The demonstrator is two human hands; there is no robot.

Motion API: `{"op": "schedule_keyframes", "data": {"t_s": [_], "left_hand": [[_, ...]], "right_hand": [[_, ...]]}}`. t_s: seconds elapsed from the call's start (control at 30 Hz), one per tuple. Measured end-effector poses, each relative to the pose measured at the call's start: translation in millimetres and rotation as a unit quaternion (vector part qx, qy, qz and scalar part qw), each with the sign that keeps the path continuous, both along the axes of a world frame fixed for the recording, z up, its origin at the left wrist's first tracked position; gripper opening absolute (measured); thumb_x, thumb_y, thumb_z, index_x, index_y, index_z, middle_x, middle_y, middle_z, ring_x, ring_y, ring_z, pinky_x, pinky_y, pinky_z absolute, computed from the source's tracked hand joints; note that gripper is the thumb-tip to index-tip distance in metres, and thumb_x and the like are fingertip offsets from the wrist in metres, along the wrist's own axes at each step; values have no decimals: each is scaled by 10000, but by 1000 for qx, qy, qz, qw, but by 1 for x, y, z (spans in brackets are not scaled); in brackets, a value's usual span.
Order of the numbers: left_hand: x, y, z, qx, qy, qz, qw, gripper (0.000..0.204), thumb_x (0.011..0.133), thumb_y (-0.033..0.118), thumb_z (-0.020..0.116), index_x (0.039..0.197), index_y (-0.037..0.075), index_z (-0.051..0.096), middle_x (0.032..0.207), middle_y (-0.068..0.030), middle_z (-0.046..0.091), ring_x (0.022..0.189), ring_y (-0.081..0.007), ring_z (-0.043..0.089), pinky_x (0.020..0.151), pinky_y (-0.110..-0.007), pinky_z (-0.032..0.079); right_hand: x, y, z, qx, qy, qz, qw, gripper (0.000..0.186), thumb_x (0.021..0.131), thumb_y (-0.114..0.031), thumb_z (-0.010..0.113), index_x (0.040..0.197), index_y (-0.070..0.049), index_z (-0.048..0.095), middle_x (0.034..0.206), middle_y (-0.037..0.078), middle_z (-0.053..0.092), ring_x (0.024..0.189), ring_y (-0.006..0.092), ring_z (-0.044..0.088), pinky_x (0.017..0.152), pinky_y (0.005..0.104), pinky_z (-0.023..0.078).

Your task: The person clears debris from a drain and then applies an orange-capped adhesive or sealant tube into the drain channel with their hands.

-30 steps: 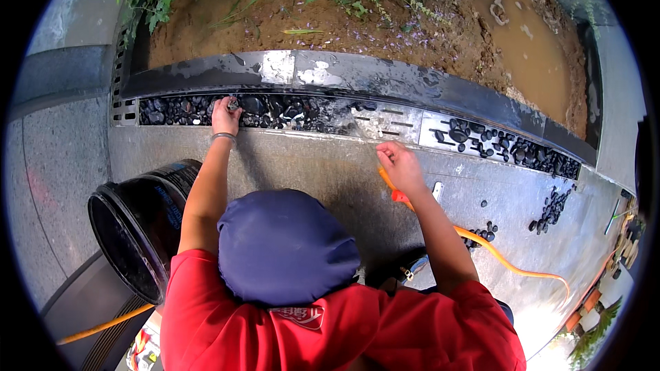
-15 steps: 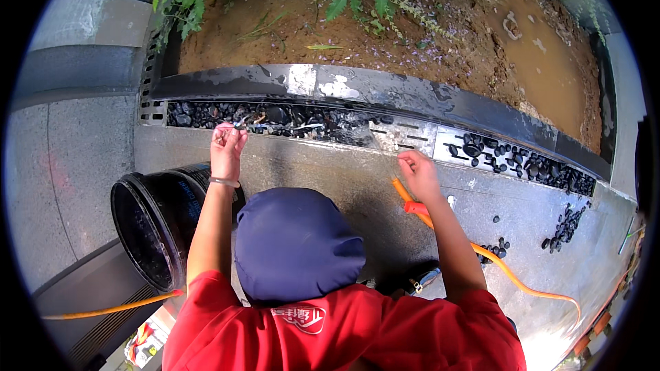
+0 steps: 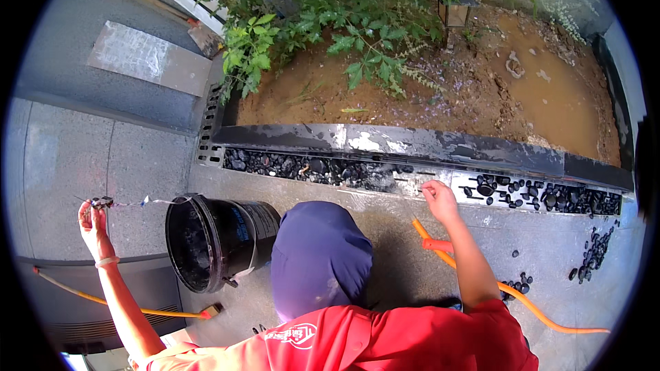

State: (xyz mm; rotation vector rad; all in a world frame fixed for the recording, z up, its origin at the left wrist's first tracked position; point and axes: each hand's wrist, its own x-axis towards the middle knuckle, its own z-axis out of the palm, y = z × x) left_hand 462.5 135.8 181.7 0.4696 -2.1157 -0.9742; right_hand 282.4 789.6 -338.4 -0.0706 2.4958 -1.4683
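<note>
My left hand [image 3: 95, 228] is raised out at the far left, fingertips pinched on a small clump of dark debris [image 3: 103, 202]. A thin pale strand [image 3: 165, 200] extends rightward from the clump across to the rim of a black bucket [image 3: 237, 240]. The bucket lies tilted, its mouth facing left. My right hand [image 3: 440, 200] is at the near edge of the drain channel, beside a slotted metal cover [image 3: 460, 187]. Its fingers are pinched together; whatever they hold, if anything, is too small to make out. Black pebbles [image 3: 302, 167] fill the channel's left stretch.
An orange hose [image 3: 533, 308] with a red fitting runs below my right forearm. Loose pebbles [image 3: 592, 254] lie on the paving at right. Behind the dark stone kerb [image 3: 412, 143] are muddy soil and leafy plants. A yellow-orange handled tool [image 3: 165, 312] lies at lower left.
My left hand has swung away from the pebble channel, out to the left past the bucket, carrying the debris. The right hand stays near the metal cover. The view has shifted.
</note>
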Motion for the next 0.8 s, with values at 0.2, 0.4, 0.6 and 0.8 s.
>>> {"op": "schedule_keyframes", "data": {"t_s": [0.2, 0.4, 0.6, 0.8], "left_hand": [[77, -110, 38, -20, 47, 70, 996, 210, 964, 145, 655, 1158, 66, 635, 1094, -11, 645, 966, -72, 602, 850, -203, 532], [110, -93, -53, 32, -107, 130, 985, 119, 930, 181, 714, 989, 96, 655, 836, 40, 634, 662, -27, 572, 591, -154, 485], [102, -53, -163, 182, -300, 134, 927, 106, 928, 139, 697, 1009, 78, 668, 838, 9, 671, 670, -80, 628, 613, -203, 522], [94, -33, -228, 309, -370, 98, 871, 250, 967, 59, 609, 1215, 79, 634, 981, -36, 704, 866, -153, 703, 788, -282, 570]], "right_hand": [[-12, 18, -7, 9, 31, -41, 999, 127, 882, -112, 677, 981, -32, 680, 895, 123, 692, 783, 236, 673, 727, 339, 539], [-12, 19, -3, 11, 17, -44, 999, 126, 886, -119, 673, 974, -29, 679, 895, 121, 696, 798, 235, 674, 745, 341, 540], [-3, 22, -2, 28, 18, -28, 999, 134, 885, -129, 667, 973, -29, 679, 898, 121, 699, 780, 238, 674, 740, 348, 538], [-1, 23, 6, 37, -3, -29, 999, 134, 878, -127, 671, 971, -30, 672, 897, 127, 692, 778, 243, 668, 734, 350, 532]]}}
